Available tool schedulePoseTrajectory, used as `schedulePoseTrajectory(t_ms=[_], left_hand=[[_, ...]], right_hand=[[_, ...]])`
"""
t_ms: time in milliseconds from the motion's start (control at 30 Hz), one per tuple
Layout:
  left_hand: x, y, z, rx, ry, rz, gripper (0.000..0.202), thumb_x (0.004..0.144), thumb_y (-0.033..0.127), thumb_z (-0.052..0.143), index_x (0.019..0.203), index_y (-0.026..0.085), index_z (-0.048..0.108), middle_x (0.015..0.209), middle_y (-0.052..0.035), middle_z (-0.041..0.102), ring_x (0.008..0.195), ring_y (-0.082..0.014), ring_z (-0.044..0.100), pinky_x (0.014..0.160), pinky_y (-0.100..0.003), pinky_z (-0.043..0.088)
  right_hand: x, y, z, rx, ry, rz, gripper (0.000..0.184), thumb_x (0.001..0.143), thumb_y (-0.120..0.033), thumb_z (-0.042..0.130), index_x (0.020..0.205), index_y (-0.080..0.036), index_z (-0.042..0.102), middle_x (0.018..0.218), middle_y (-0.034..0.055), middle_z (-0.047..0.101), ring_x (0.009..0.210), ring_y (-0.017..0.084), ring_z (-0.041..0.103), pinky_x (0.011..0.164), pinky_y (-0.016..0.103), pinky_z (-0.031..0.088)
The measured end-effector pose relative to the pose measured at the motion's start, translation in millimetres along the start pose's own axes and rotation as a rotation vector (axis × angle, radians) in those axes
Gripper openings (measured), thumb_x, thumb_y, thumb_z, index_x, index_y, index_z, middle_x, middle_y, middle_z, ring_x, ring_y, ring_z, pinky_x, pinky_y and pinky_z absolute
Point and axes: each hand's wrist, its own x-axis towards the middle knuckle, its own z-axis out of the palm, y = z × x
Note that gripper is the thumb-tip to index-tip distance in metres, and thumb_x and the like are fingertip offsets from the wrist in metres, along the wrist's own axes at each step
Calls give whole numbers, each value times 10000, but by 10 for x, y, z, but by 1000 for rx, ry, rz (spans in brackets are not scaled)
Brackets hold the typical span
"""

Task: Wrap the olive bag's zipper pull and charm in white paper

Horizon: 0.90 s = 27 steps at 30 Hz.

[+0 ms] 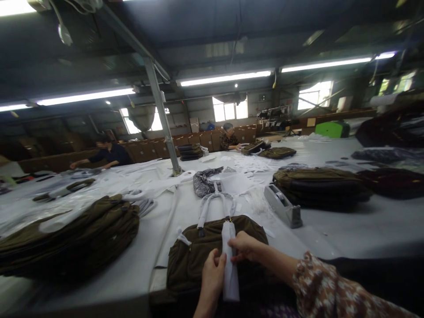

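An olive-green bag lies on the white table in front of me. Its two handles are wrapped in white and stretch away from me. A long strip of white wrapping paper runs down over the bag's front from a clasp at its top edge. My right hand pinches the strip's right edge between thumb and fingers. Lower down, my left hand has its fingers closed at the strip's left edge. What lies inside the wrapping is hidden. White tissue is tied at the bag's left side.
A grey tape dispenser stands right of the bag, beside stacked olive bags. More bags are piled at the left. A patterned black-and-white cloth lies beyond the handles, near a metal post. Two people work across the table.
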Motion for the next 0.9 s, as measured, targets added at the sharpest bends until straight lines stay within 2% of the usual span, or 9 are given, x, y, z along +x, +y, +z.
schedulePoseTrajectory(t_ms=[67, 133, 233, 333, 433, 567, 667, 800, 900], left_hand=[[62, -20, 75, -36, -70, -3, 525, 629, 508, 628, 887, 52, 622, 737, -107, 671, 709, -233, 616, 632, -285, 438], [84, -66, 133, -71, -110, -6, 472, 574, 566, 651, 647, 101, 613, 563, -47, 606, 568, -187, 560, 522, -256, 378], [72, -146, 174, -139, -137, -42, 512, 511, 629, 665, 514, 135, 534, 448, 18, 474, 466, -117, 439, 460, -233, 290], [48, -245, 195, -218, -156, -92, 577, 459, 687, 659, 559, 133, 531, 466, 31, 451, 458, -93, 391, 453, -228, 268], [50, -381, 227, -278, -181, -141, 641, 406, 734, 644, 582, 128, 534, 474, 20, 460, 448, -91, 380, 444, -231, 259], [56, -528, 267, -391, -233, -235, 656, 366, 700, 691, 613, 105, 568, 511, -21, 527, 446, -96, 402, 443, -233, 254], [3, -523, 275, -461, -238, -238, 639, 414, 664, 701, 675, 89, 605, 555, -40, 572, 466, -98, 419, 457, -228, 269], [-113, -418, 278, -439, -159, -151, 534, 507, 597, 691, 675, 95, 621, 547, -15, 553, 514, -109, 428, 493, -228, 313], [-169, -366, 288, -424, -122, -149, 487, 542, 561, 677, 690, 99, 633, 562, -14, 562, 537, -121, 442, 510, -234, 339]], right_hand=[[-8, -12, 0, -12, 18, 14, 111, 718, -87, 554, 716, -151, 463, 555, -33, 496, 428, 105, 536, 397, 238, 516], [-17, -22, 2, -23, 28, 19, 86, 743, -87, 521, 716, -145, 464, 535, -42, 485, 415, 89, 520, 409, 221, 512], [-27, -22, 14, -33, 9, 18, 77, 763, -106, 506, 700, -141, 476, 507, -54, 463, 400, 72, 489, 420, 211, 509], [-35, 4, 24, -57, -7, 31, 95, 771, -129, 500, 678, -141, 487, 481, -58, 445, 381, 64, 445, 392, 197, 482], [-45, 43, 8, -99, -22, 35, 125, 768, -166, 524, 647, -138, 504, 462, -49, 449, 364, 67, 420, 327, 170, 402], [-40, 101, -54, -133, -45, 25, 199, 767, -239, 559, 603, -142, 501, 441, -47, 446, 357, 61, 406, 315, 145, 329], [-13, 159, -97, -142, -62, 14, 229, 786, -278, 538, 605, -144, 498, 436, -52, 440, 352, 52, 391, 316, 140, 309], [26, 257, -107, -183, -80, -11, 282, 784, -334, 537, 579, -143, 505, 413, -51, 439, 325, 55, 385, 283, 148, 275], [21, 290, -142, -231, -99, -47, 350, 768, -428, 553, 575, -136, 534, 450, -15, 517, 341, 72, 446, 275, 153, 277]])
